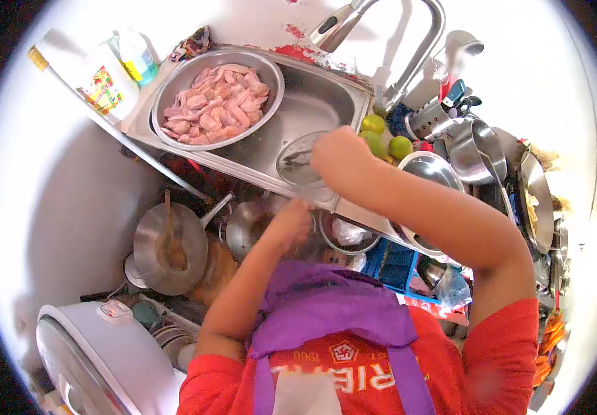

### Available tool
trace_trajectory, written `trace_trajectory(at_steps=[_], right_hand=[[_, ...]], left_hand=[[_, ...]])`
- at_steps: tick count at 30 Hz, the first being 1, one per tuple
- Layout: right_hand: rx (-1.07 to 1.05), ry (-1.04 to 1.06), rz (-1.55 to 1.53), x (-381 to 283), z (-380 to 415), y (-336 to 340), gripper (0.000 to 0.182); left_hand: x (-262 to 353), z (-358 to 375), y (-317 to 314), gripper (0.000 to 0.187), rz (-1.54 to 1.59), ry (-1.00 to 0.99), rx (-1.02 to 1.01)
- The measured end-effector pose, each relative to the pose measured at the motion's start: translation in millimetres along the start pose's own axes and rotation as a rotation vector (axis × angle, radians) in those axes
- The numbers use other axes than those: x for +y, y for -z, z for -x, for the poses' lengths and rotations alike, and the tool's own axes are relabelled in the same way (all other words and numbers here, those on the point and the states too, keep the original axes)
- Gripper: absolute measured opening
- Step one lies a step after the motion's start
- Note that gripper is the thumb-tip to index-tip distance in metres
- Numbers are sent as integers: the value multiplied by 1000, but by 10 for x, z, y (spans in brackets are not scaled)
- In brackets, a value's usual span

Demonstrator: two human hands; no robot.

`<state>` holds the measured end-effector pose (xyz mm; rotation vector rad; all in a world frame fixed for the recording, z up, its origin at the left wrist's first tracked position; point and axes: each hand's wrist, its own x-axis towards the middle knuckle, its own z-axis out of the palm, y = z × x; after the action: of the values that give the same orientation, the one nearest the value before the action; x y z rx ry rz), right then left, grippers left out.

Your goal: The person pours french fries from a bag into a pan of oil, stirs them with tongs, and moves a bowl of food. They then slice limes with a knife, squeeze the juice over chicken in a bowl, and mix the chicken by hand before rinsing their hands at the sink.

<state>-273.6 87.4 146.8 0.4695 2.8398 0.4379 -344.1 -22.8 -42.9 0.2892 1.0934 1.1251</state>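
The right hand (340, 158), knuckles up and its arm reaching in from the near right, is curled over a shallow round dish (294, 176) at the near side of the steel sink (312, 104), its fingertips hidden, so whether it grips the dish cannot be told. The left hand (294, 223), blurred, is raised from a bent elbow just on the near side of the sink's front edge, its finger opening and any hold unclear. Raw chicken pieces (216, 104) fill a wide metal bowl (275, 73) at the sink's far left.
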Motion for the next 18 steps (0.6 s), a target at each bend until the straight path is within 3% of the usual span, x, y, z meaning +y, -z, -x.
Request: trace_trajectory(at_steps=[1,4,7,10,16,18], right_hand=[[7,-54,-28,23,-61,-57,8],[0,88,64,99,132,409,8],[78,94,15,40,149,275,7],[-64,44,126,0,-94,1,7],[7,34,2,11,210,456,7],[-24,2,35,-28,49,112,7]], left_hand=[[18,-12,31,18,18,10,-8],[32,49,-2,16,-90,-3,24],[-34,20,23,15,-67,-38,-19],[78,76,-88,14,-94,-63,50],[-74,-28,53,14,-99,-67,-17],[-81,-44,23,14,-109,-71,1]])
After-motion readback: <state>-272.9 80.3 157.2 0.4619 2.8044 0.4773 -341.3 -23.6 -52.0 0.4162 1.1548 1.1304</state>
